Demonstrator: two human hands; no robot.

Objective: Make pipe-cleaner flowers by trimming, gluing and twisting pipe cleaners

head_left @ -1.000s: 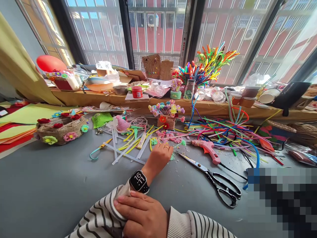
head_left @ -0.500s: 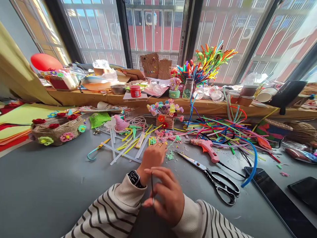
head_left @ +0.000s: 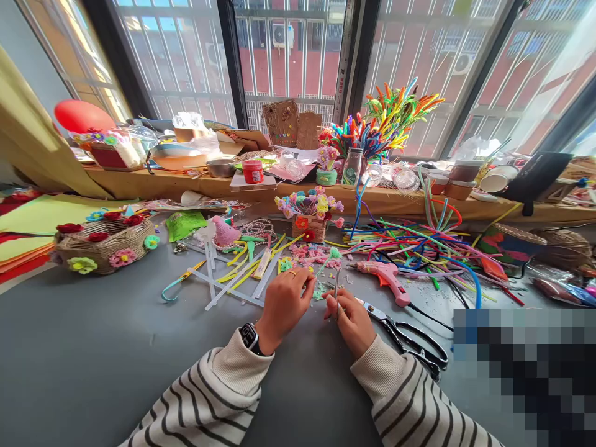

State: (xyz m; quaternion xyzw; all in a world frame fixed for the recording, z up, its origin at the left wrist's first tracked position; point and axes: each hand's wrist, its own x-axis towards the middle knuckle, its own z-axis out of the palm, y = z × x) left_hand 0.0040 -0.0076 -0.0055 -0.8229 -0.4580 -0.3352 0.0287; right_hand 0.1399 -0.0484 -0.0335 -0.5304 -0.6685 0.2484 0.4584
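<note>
The left hand (head_left: pixel 286 301) is closed to a pinch, its thumb and forefinger on the lower end of a thin mint-green stem (head_left: pixel 322 268) with a fluffy green tip (head_left: pixel 334 253). The stem's long axis slants away from the person and to the right, so the tip lies beyond the fingertips, on the right hand's side. The right hand (head_left: pixel 351 320) has its fingers curled around a slim metal tool (head_left: pixel 336 287), too small to tell whether scissors or tweezers. The tool stands nearly upright, its point just to the right of the stem; whether they touch cannot be told. Green scraps (head_left: pixel 319 290) lie on the desk (head_left: pixel 93 347) between the hands. Black-handled scissors (head_left: pixel 388 323) lie partly behind the right hand, with a pink glue gun (head_left: pixel 388 279) beyond them.
</note>
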